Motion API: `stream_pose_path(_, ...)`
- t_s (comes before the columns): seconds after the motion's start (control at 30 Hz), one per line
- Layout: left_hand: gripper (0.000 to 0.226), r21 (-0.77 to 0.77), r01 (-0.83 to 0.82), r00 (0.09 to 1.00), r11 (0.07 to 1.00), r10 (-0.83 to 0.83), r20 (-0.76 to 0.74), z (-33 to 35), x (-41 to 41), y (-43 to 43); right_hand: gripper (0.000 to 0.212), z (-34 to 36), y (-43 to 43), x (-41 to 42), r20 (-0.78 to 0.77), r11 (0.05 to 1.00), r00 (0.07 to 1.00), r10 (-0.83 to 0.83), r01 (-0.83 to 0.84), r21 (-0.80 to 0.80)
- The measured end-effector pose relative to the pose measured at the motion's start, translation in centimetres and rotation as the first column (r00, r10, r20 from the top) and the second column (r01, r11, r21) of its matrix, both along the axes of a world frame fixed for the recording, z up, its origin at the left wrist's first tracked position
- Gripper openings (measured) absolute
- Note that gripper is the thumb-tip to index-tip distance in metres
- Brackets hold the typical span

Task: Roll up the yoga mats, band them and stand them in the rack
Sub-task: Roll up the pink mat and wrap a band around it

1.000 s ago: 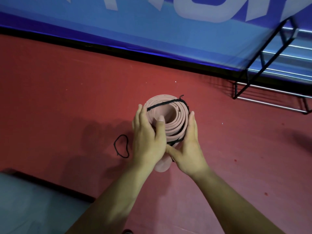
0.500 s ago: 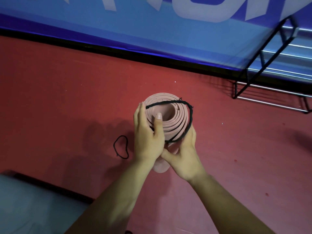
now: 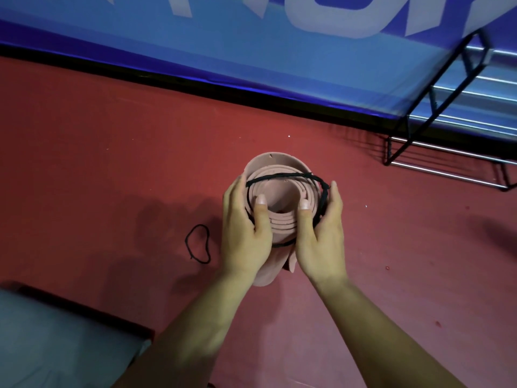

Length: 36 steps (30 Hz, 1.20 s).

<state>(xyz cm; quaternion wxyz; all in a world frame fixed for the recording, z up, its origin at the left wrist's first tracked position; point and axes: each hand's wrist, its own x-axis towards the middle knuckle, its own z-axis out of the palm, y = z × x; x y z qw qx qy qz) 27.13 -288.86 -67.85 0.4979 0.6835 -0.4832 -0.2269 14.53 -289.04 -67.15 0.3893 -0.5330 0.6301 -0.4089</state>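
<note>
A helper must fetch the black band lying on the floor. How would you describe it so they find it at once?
On the red floor, the left hand and right hand grip a pink rolled mat upright. Just left of the left hand lies a small black loop. Unlike the black band stretched over the mat's top, it lies loose and untouched.

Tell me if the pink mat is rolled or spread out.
Rolled: the pink mat shows spiral layers at its upturned end.
</note>
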Motion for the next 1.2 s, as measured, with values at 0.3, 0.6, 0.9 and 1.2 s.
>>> stream_pose_path(0.3,0.063,0.028,0.038,0.999,0.999,-0.037,-0.032,0.3,1.3,0.5,0.059,0.6,-0.7,-1.1,-0.042,0.999,0.998,0.041,-0.040,0.025)
stream_pose_path(0.6,0.056,0.145,0.048,0.998,0.988,-0.052,0.029,2.1,0.8,0.1,0.036,1.8,-1.8,-1.5,-0.019,0.998,0.998,0.056,-0.056,-0.011)
stream_pose_path(0.9,0.070,0.333,0.128,0.896,0.934,-0.253,0.366,3.6,0.0,-1.3,0.043,3.9,-3.4,-2.5,-0.113,0.995,0.991,0.065,-0.057,0.077)
stream_pose_path(1.2,0.054,0.232,0.014,0.952,0.973,-0.083,0.294,2.7,0.1,-2.1,0.042,4.0,-3.2,-3.4,-0.361,0.996,0.928,0.092,-0.083,0.040)
